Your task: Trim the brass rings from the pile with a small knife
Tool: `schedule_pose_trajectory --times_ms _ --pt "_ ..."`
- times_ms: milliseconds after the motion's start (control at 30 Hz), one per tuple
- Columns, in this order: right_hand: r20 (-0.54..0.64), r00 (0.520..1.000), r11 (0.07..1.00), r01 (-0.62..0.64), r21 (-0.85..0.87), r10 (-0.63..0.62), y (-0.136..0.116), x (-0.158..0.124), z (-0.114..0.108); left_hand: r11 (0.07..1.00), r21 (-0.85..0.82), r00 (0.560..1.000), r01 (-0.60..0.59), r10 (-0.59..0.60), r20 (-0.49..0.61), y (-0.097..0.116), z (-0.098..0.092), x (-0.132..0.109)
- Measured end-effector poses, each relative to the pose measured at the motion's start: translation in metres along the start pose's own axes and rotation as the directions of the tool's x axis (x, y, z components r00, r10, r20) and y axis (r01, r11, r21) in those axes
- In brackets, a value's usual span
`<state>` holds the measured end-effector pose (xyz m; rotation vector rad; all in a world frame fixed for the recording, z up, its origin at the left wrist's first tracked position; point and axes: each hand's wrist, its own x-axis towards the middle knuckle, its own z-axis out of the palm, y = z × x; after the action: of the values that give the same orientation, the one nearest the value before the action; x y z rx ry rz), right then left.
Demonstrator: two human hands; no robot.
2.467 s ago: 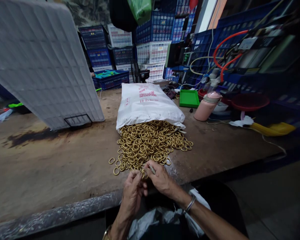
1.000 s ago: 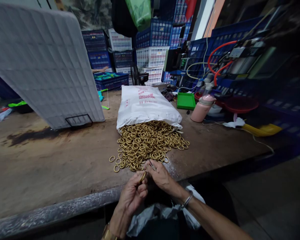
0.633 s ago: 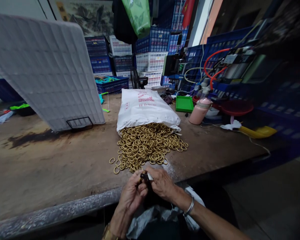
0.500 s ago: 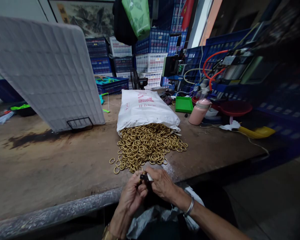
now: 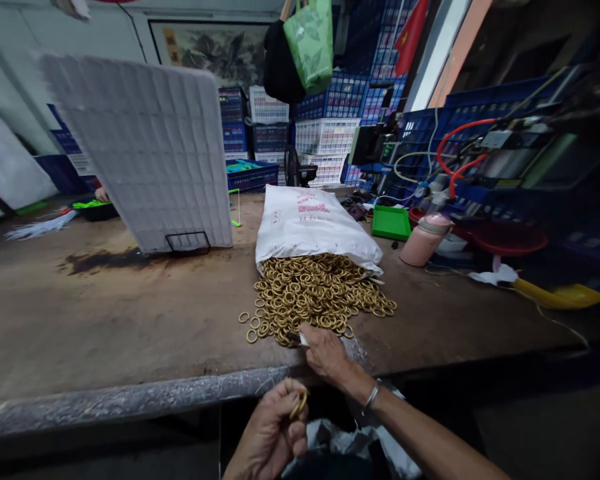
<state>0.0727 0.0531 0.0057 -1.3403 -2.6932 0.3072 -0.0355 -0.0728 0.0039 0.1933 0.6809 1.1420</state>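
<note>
My left hand (image 5: 271, 427) is closed, pinching a gold-coloured ring (image 5: 301, 404) between thumb and finger, just in front of the table edge. My right hand (image 5: 327, 355) is wrapped round a small tool with a black end and a white part (image 5: 304, 340); its exact kind is not clear. The tool's dark end reaches the near edge of a heap of gold-coloured rings (image 5: 305, 293). These rings spill from the mouth of a white sack (image 5: 315, 230) lying on the table.
A tall white padded panel (image 5: 155, 147) stands on the left of the table (image 5: 130, 327). Behind it, another person's hand (image 5: 101, 194) shows by a black bowl (image 5: 97, 212) of green pieces. To the right are a green tray (image 5: 391, 223), a pink bottle (image 5: 425, 240) and a red dish (image 5: 507, 237).
My hands have separated. The left has drawn back and down with a ring, while the right has carried the tool to the heap. The view has shifted left.
</note>
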Motion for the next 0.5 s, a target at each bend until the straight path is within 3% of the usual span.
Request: schedule_pose_trajectory --times_ms 200,367,500 --pt "-0.030 0.969 0.970 0.245 0.004 -0.245 -0.048 0.025 0.003 0.994 -0.099 0.996 -0.034 0.025 -0.083 0.005 -0.023 -0.011" --pt "0.058 0.954 0.946 0.299 -0.125 -0.294 -0.076 0.041 0.005 0.984 -0.174 0.990 -0.025 0.000 -0.142 -0.003 -0.049 -0.014" --pt "0.052 0.959 0.931 0.282 -0.233 -0.277 -0.084 0.047 0.009 0.995 -0.103 0.996 -0.021 0.012 -0.089 -0.012 -0.067 -0.006"
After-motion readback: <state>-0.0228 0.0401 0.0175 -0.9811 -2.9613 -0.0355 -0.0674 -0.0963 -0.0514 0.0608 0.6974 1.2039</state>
